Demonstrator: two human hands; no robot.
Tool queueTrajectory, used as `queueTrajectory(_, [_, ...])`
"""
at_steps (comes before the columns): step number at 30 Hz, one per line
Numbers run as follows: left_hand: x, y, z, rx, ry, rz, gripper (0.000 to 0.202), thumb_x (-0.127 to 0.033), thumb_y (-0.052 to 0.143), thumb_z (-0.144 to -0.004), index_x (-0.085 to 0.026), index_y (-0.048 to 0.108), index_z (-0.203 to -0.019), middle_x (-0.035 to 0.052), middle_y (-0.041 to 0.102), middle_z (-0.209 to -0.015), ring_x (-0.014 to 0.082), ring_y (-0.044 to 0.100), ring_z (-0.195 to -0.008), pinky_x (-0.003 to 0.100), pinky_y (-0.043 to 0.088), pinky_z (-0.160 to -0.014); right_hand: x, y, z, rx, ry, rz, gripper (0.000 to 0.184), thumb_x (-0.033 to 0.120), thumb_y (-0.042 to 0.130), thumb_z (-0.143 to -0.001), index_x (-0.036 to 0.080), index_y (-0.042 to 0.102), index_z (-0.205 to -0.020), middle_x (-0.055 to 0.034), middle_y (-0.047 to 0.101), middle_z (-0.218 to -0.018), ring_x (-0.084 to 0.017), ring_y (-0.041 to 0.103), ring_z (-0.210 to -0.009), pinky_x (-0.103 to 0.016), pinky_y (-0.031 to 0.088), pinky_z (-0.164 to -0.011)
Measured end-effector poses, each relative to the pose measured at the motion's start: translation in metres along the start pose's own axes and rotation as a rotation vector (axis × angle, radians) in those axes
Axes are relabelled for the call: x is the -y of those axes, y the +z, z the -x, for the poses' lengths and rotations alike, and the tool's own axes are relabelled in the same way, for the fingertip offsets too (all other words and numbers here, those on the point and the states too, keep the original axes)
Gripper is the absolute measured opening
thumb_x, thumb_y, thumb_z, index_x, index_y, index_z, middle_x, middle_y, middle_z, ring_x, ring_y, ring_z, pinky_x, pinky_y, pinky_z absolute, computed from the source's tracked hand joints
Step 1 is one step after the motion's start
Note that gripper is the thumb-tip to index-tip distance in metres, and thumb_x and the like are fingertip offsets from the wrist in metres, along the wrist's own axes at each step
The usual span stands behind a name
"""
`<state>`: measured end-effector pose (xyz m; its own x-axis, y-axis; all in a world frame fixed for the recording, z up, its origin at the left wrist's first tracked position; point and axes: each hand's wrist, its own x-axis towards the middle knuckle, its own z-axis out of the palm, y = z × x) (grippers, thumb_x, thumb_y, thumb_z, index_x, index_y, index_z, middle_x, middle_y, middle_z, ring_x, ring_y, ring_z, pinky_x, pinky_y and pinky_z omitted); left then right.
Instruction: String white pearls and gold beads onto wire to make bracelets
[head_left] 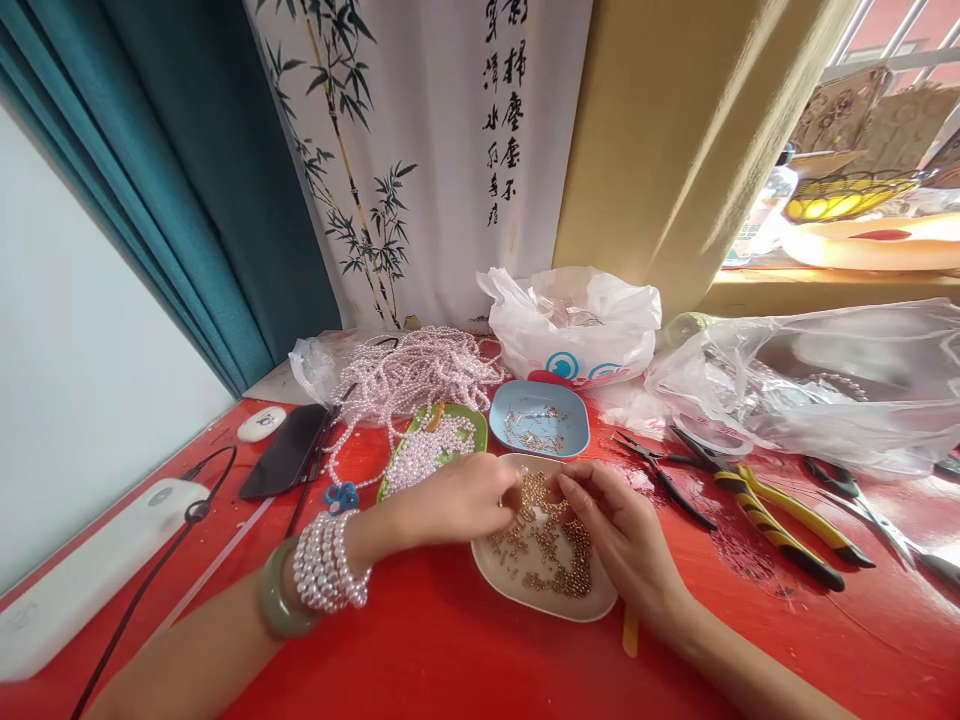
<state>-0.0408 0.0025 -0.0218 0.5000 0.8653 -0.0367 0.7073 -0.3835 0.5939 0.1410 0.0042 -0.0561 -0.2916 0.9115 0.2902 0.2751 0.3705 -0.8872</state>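
My left hand (pixel 459 497) is closed in a pinch over the upper left of a white dish (pixel 517 592). Whatever its fingertips hold is too small to make out. Across from it my right hand (pixel 616 515) also pinches, thumb against forefinger, above the dish's right rim; its fingers hide what is between them. Small gold beads (pixel 574 565) lie scattered in the dish. On my left wrist are a pearl bracelet (pixel 328 562) in several rows and a green bangle (pixel 279 592). Behind my left hand, a green tray (pixel 480 428) holds loose pale pink beads (pixel 431 452).
A blue dish (pixel 577 400) with small metal bits stands behind the white one. Strands of pink beads (pixel 420 365) heap at the back, beside a white plastic bag (pixel 577 330). Pliers (pixel 787 525) and scissors (pixel 874 515) lie right; a phone (pixel 289 452) and power strip (pixel 97 570) left.
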Motion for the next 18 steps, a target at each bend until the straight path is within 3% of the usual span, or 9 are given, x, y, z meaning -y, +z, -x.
queueTrajectory(5, [0.005, 0.005, -0.011, -0.077, -0.173, 0.769, 0.009, -0.016, 0.062, -0.063, -0.013, 0.063, -0.072, 0.0024, 0.061, -0.068, 0.0118, 0.056, -0.065, 0.023, 0.044, -0.063, 0.005, -0.001, 0.002, 0.061, 0.018, 0.01, 0.02, 0.032, 0.044, -0.082, 0.018, 0.054, -0.074, 0.0001, 0.056, -0.061, -0.011, 0.05, -0.051, -0.021, 0.041, -0.048])
queueTrajectory(7, [0.008, 0.009, -0.014, -0.081, -0.22, 0.974, 0.012, -0.018, 0.068, -0.06, -0.011, 0.063, -0.07, 0.0017, 0.06, -0.067, 0.0096, 0.055, -0.064, 0.022, 0.044, -0.064, 0.007, -0.001, 0.004, 0.077, 0.013, 0.039, 0.019, 0.03, 0.044, -0.081, 0.018, 0.054, -0.071, 0.0016, 0.053, -0.056, -0.01, 0.047, -0.048, -0.02, 0.039, -0.046])
queueTrajectory(11, [0.01, 0.012, -0.016, -0.073, -0.269, 1.128, 0.018, -0.02, 0.074, -0.057, -0.011, 0.064, -0.068, 0.0013, 0.06, -0.067, 0.0077, 0.055, -0.064, 0.021, 0.043, -0.064, 0.009, -0.001, 0.006, 0.082, 0.001, 0.064, 0.018, 0.027, 0.044, -0.079, 0.018, 0.05, -0.065, 0.0035, 0.047, -0.052, -0.009, 0.043, -0.045, -0.02, 0.037, -0.044])
queueTrajectory(18, [0.009, 0.011, -0.015, -0.071, -0.279, 1.173, 0.017, -0.022, 0.073, -0.059, -0.011, 0.065, -0.07, 0.0037, 0.063, -0.072, 0.0091, 0.056, -0.067, 0.02, 0.043, -0.062, 0.012, 0.0, 0.005, 0.103, -0.02, 0.108, 0.016, 0.022, 0.042, -0.076, 0.018, 0.049, -0.061, 0.0031, 0.048, -0.051, -0.009, 0.043, -0.045, -0.019, 0.036, -0.043])
